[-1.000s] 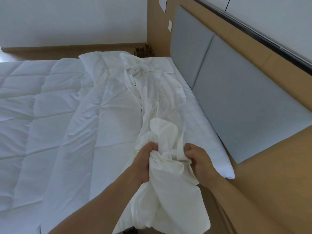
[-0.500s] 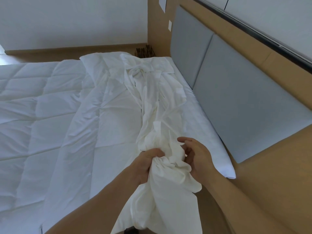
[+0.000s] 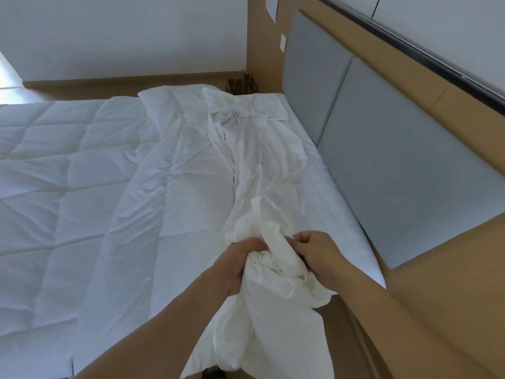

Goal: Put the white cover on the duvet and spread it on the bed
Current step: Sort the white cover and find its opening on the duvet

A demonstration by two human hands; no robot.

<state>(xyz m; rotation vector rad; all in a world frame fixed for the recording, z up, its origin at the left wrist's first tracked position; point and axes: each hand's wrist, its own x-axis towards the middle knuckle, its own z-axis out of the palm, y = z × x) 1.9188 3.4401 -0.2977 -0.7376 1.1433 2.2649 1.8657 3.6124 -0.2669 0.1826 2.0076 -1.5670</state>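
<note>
right hand (image 3: pixel 319 257) has closed on the white cover (image 3: pixel 276 302); left hand (image 3: pixel 235 265) grips it too (bunched)

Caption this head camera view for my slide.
Left hand and right hand grip the bunched white cover beside the quilted duvet on the bed.

both bare forearms are reaching forward from the bottom of the view, angling in toward each other. the left hand (image 3: pixel 236 265) is gripping a bunched fold of the white cover (image 3: pixel 276 272), its fingers curling round the cloth. the right hand (image 3: pixel 318 257) is sitting just beside it, fingers curling inward and pinching the same bunch from the other side.
</note>
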